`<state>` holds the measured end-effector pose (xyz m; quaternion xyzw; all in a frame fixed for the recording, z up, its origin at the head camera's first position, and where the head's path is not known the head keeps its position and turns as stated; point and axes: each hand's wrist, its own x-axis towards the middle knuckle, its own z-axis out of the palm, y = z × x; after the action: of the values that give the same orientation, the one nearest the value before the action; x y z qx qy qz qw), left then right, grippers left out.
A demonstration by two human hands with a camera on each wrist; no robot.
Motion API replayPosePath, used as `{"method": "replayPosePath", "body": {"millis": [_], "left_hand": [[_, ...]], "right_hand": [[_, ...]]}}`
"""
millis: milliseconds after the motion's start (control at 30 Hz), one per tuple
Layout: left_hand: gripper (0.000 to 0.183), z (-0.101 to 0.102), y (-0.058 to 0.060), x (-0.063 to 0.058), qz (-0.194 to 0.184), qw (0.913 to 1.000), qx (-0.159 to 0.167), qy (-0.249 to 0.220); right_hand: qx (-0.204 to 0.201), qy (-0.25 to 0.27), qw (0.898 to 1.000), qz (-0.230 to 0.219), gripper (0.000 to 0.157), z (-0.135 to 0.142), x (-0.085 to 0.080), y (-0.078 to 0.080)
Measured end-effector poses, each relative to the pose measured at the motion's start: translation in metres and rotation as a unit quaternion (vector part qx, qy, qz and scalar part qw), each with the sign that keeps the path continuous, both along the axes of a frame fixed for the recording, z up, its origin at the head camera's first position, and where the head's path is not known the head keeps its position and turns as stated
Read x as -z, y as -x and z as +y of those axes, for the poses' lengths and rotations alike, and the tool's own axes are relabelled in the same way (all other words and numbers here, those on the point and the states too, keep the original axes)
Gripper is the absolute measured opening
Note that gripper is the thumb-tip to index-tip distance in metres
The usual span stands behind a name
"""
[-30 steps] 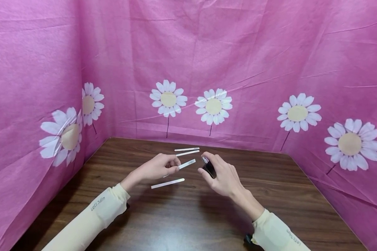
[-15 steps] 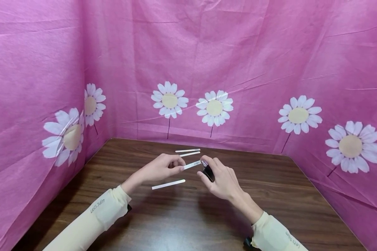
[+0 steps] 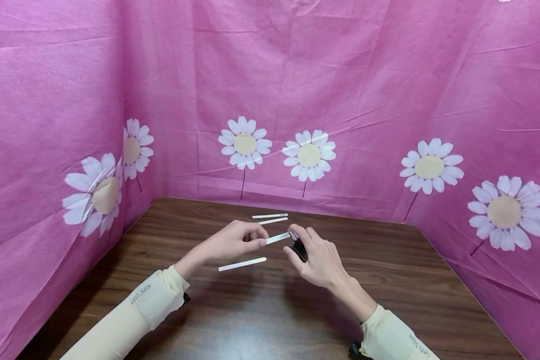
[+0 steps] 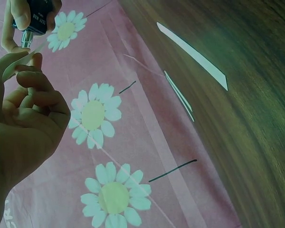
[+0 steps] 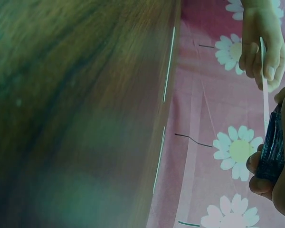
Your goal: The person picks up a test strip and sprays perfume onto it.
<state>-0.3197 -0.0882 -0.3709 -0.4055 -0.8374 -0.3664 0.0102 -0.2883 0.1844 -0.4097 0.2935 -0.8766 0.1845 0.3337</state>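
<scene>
My left hand [image 3: 239, 241] pinches one end of a white paper test strip [image 3: 277, 238] between thumb and fingers, above the table. The strip's printed far end points right and reaches the nozzle of a small black perfume bottle [image 3: 300, 248]. That bottle sits in the grip of my right hand [image 3: 318, 257], index finger on its top. In the left wrist view the bottle's silver spray nozzle [image 4: 26, 39] is right at the strip. From the right wrist view the bottle [image 5: 271, 149] is partly covered by the fingers, with the strip [image 5: 265, 102] running away to the left hand.
One white strip [image 3: 242, 264] lies on the brown wooden table [image 3: 261, 310] in front of the left hand. Two more strips lie near the back edge, including the farthest strip [image 3: 268, 216]. A pink daisy-print cloth [image 3: 270, 75] encloses the table's back and sides.
The left hand has shifted slightly right, carrying the strip to the bottle's nozzle; a gap separated them one second ago. The right hand has come down slightly. Little differs since half a second ago.
</scene>
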Motion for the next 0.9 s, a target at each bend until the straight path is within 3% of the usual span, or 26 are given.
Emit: {"method": "replayPosePath", "body": {"millis": [900], "left_hand": [[0.013,-0.0021,0.0037,0.0017,-0.002,1.0,0.003,-0.001]], "right_hand": [[0.005,0.014,1.0,-0.004,0.049,-0.0001,0.0015,0.0001]]}}
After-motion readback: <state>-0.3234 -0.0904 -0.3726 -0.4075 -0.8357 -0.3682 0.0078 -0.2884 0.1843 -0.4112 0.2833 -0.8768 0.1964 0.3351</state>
